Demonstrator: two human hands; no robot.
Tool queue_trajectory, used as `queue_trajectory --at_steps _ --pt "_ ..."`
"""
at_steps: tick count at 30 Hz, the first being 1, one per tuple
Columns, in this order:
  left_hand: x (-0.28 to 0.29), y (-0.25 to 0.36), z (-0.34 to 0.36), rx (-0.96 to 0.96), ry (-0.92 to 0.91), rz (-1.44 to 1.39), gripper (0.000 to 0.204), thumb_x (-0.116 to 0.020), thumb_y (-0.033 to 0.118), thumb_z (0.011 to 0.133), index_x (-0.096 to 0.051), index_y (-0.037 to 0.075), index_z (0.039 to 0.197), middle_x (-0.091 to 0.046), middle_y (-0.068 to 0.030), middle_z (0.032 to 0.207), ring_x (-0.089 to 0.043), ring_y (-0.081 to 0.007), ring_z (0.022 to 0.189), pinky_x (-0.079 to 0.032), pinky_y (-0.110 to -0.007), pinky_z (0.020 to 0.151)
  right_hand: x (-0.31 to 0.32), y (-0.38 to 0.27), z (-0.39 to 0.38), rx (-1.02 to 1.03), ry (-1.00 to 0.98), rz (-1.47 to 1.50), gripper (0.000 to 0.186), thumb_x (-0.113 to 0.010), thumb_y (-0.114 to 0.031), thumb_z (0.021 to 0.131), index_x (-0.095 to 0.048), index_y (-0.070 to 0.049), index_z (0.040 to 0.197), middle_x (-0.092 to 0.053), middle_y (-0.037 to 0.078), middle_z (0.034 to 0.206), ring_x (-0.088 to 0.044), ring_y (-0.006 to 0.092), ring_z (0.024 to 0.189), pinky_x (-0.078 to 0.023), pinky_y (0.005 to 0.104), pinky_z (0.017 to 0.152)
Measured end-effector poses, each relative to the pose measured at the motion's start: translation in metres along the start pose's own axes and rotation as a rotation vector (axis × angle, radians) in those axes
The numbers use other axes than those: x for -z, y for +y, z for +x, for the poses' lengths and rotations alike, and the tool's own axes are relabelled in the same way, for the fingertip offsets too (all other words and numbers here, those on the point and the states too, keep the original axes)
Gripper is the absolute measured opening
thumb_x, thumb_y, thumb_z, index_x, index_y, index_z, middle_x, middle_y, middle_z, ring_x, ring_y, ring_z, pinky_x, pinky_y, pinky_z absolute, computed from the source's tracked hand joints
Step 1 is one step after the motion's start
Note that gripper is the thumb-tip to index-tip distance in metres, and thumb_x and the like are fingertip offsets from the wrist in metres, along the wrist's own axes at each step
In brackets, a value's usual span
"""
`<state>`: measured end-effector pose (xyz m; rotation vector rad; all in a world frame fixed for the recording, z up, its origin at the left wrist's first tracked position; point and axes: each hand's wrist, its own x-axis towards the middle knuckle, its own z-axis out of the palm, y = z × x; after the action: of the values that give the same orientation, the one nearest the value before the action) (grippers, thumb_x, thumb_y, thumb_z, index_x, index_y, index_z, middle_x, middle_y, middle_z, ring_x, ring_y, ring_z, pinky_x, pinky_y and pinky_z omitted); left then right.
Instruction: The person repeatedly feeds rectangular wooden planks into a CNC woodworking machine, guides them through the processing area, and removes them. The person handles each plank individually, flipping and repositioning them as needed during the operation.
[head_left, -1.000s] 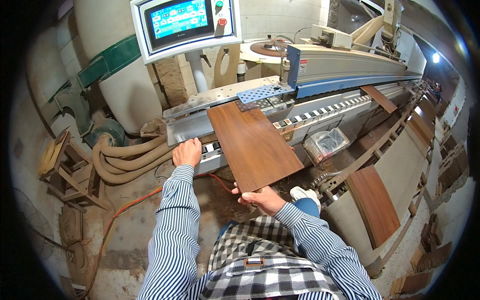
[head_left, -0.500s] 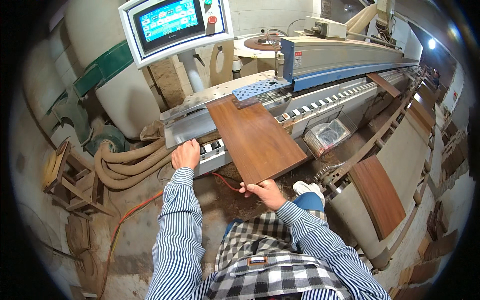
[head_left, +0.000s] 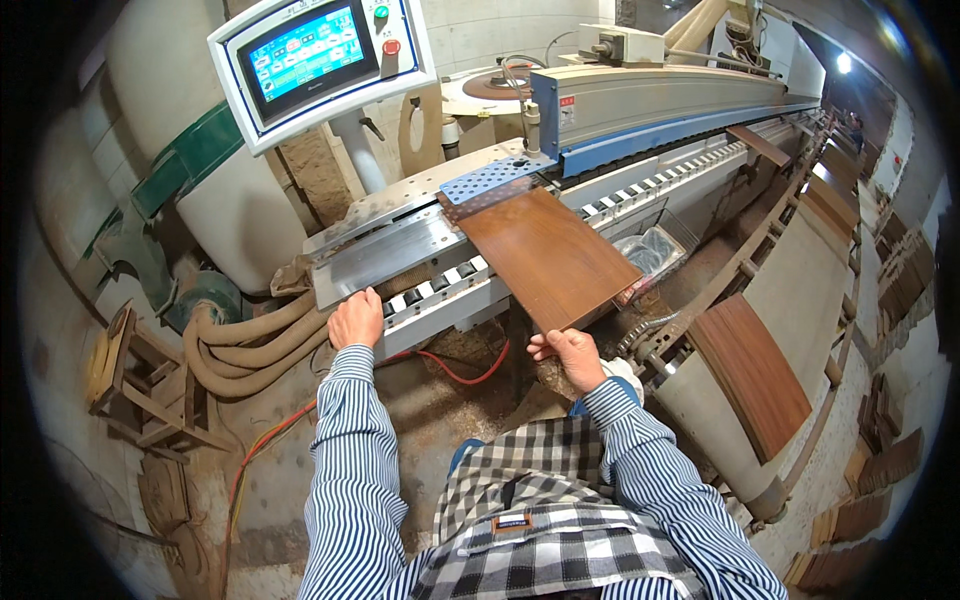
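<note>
R hand (head_left: 575,358) by brn board (head_left: 552,255); lit scrn (head_left: 305,58), lettered apron tag (head_left: 514,523).

I count two hands (head_left: 357,318) (head_left: 570,358), two boards (head_left: 550,250) (head_left: 757,145) jutting over the machine's front edge (head_left: 440,315), one screen (head_left: 306,62), one stool (head_left: 116,348).

Shows as a flat, rectangular wooden board (head_left: 555,258), reddish brown with darker grain running lengthwise. Lies slantwise across a track (head_left: 440,284) of black and white pads, with its far end at the blue perforated plate (head_left: 490,180), and overhangs toward the near side.
</note>
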<state>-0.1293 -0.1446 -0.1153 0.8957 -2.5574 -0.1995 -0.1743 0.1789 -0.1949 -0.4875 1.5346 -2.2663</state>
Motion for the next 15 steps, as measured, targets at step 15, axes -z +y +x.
queue_trajectory --at_steps 15 --pt "-0.008 -0.002 0.005 -0.027 -0.053 0.115 0.052 -0.027 0.038 0.088 -0.066 0.004 0.081 -0.063 -0.0207 0.083 -0.061 -0.0372 0.079 -0.047 -0.047 0.073 0.075 -0.034 -0.014 0.023 0.458 -0.01 0.054 -0.041 -0.051 0.088 -0.059 -0.001 0.095 -0.06 0.005 0.067 -0.055 0.0108 0.059 -0.045 0.0225 0.058"
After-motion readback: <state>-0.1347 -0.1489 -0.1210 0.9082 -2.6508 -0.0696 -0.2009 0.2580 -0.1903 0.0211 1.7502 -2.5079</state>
